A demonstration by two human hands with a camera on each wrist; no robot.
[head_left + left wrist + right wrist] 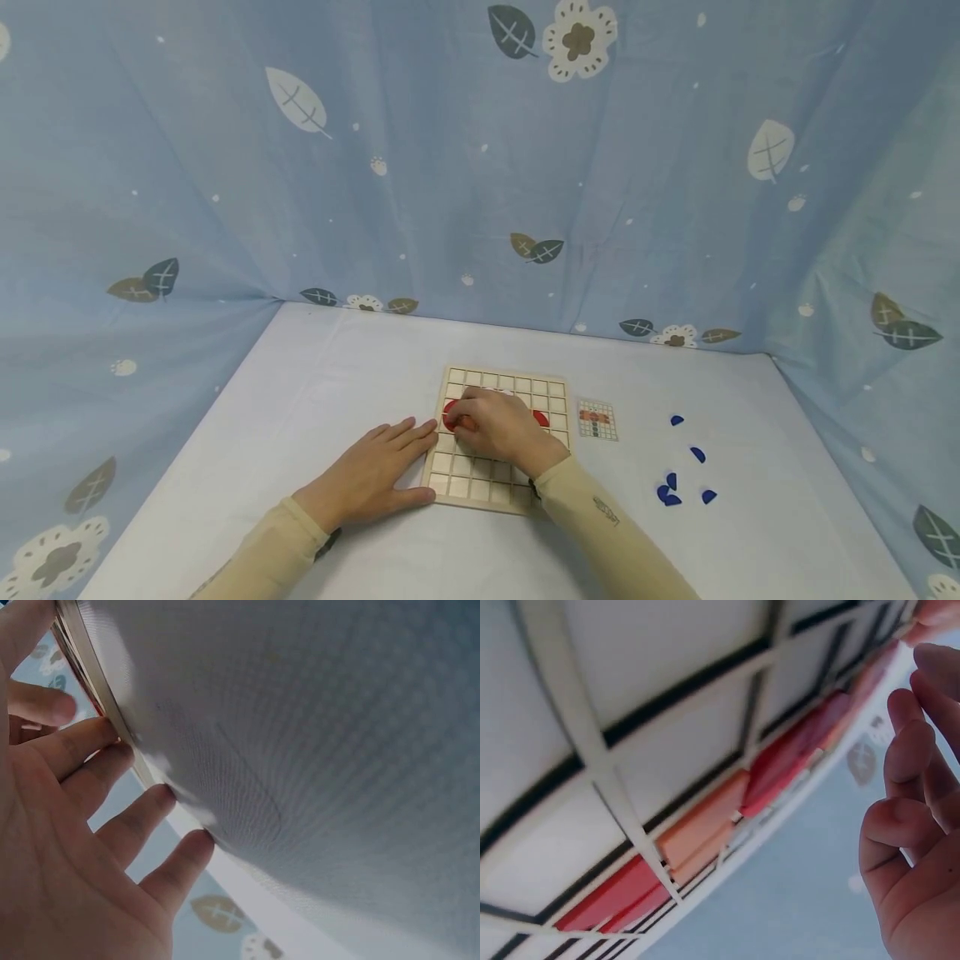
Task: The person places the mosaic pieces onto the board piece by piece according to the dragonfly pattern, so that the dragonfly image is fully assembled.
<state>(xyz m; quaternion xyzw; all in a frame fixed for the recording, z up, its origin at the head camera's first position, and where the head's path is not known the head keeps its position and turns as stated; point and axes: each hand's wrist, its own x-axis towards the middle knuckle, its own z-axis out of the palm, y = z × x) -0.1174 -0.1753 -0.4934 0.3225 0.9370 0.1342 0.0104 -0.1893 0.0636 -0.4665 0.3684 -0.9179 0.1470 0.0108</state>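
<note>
Beneath the right hand [501,423], the grid board's [480,490] middle was hidden; the card's [597,419] finer marks, rightward, were too small to tell.

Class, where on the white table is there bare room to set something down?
The white table is bare between the grid board and the curtain, left of the left hand, and right of the blue pieces. Crowded: the board's middle, where the right hand lies between red pieces.

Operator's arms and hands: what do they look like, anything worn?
Left sleeve and right sleeve: pale beige, wrist-length. Dark print on the right one, too small to read. Dark left band and right band at the cuffs. Left hand and right hand ungloved.
</note>
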